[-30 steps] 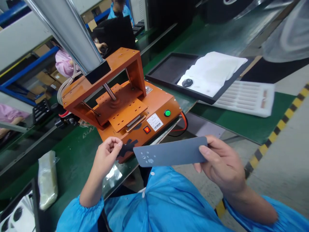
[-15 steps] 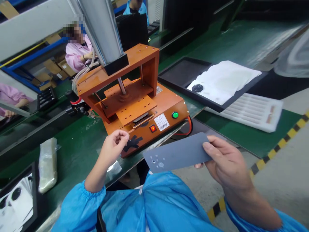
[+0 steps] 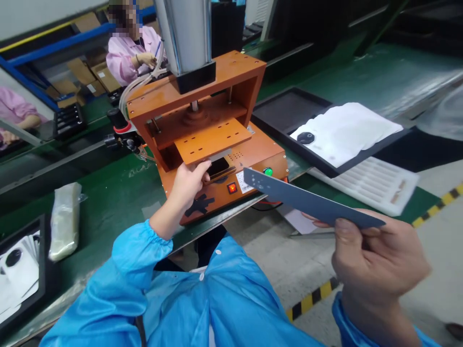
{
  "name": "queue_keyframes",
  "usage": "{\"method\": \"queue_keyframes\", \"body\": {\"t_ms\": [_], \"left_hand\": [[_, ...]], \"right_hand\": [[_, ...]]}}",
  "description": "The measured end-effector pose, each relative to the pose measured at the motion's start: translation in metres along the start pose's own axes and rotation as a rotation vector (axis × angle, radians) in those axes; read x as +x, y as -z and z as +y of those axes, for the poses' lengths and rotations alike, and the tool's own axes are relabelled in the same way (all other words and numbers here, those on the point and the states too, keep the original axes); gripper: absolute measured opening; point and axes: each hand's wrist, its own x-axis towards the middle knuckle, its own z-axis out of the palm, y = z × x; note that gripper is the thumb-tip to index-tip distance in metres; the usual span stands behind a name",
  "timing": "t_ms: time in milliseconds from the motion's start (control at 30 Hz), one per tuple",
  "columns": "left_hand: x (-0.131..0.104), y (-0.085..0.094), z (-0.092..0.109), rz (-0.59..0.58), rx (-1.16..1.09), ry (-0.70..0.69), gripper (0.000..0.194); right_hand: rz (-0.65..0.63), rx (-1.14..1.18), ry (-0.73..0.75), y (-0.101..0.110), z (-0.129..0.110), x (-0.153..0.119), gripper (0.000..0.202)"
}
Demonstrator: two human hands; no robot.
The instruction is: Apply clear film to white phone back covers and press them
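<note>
from where i stand, the right hand (image 3: 379, 255) of the person grips one end of a grey panel (image 3: 304, 200), with the thumb on the near side. the panel goes out from this hand toward the left hand, tilted, and its far end, which has small pale marks, is before the orange press (image 3: 210, 144). the left hand (image 3: 190, 185) is at the front of the press, its fingers bent, just below the edge of the upper plate; i cannot tell if they hold something. just beside these fingertips, under the plate, lies a dark piece (image 3: 219, 167). to the right of the left hand are a lit red switch (image 3: 232, 188) and a green button (image 3: 268, 171); below it, black tape (image 3: 198, 205). beyond the right hand, a black tray (image 3: 289, 106) carries white sheets (image 3: 347, 130), and a white slotted tray (image 3: 365, 185) lies partly beneath. well to the left of the left hand, a clear bag (image 3: 65, 221) rests on the green bench (image 3: 119, 193).
</note>
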Motion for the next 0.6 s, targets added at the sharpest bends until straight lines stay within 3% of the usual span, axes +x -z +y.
{"method": "queue_keyframes", "body": {"t_ms": [167,267,367,467,600], "left_hand": [[0.008,-0.016,0.001,0.092,-0.075,-0.037,0.012],[0.021,-0.015,0.005,0.187,-0.139,-0.121,0.013],[0.044,-0.012,0.01,0.206,-0.17,-0.181,0.02],[0.067,-0.009,0.012,0.247,-0.222,-0.153,0.025],[0.08,-0.011,0.012,0.282,-0.269,-0.146,0.029]], "right_hand": [[-0.02,-0.274,0.228,0.003,0.017,-0.002,0.029],[0.023,-0.371,0.637,-0.003,0.028,0.009,0.035],[0.067,-0.401,1.042,-0.014,0.032,0.024,0.028],[-0.03,-0.417,1.16,-0.027,0.029,0.034,0.02],[-0.101,-0.439,1.186,-0.049,0.031,0.04,0.021]]}}
